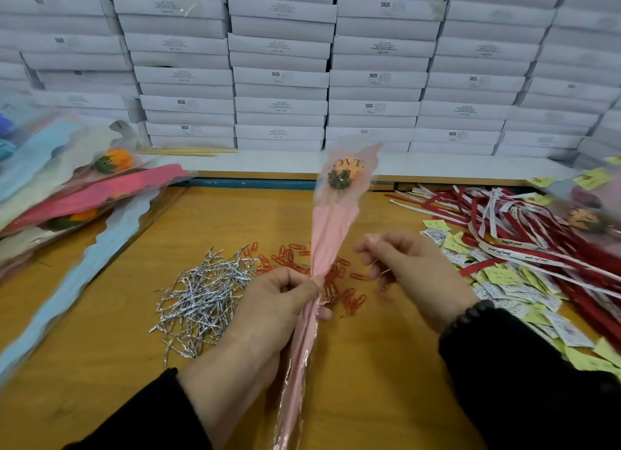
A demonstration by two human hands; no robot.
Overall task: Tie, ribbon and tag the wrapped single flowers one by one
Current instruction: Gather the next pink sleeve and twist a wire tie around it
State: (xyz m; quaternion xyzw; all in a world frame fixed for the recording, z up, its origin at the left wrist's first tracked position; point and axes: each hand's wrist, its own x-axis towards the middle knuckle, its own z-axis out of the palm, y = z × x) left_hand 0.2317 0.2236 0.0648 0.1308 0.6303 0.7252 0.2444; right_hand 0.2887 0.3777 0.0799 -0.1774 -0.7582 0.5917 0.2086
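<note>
A single flower in a pink wrapper (331,221) stands upright over the middle of the table, its printed top pointing away from me. My left hand (279,302) grips the wrapper at its gathered neck. My right hand (400,268), just right of the neck and apart from the wrapper, pinches a thin red paper clip (379,271) between its curled fingers. A heap of silver twist ties (205,291) lies to the left. Loose red paper clips (349,298) lie behind the wrapper. Red and white ribbons (524,234) and yellow and white tags (504,278) lie at the right.
A pile of wrapped flowers (77,194) in blue, pink and clear sleeves covers the table's left side. Another wrapped flower (584,218) lies at the far right on the ribbons. Stacked white boxes (282,76) form a wall behind the wooden table (369,365).
</note>
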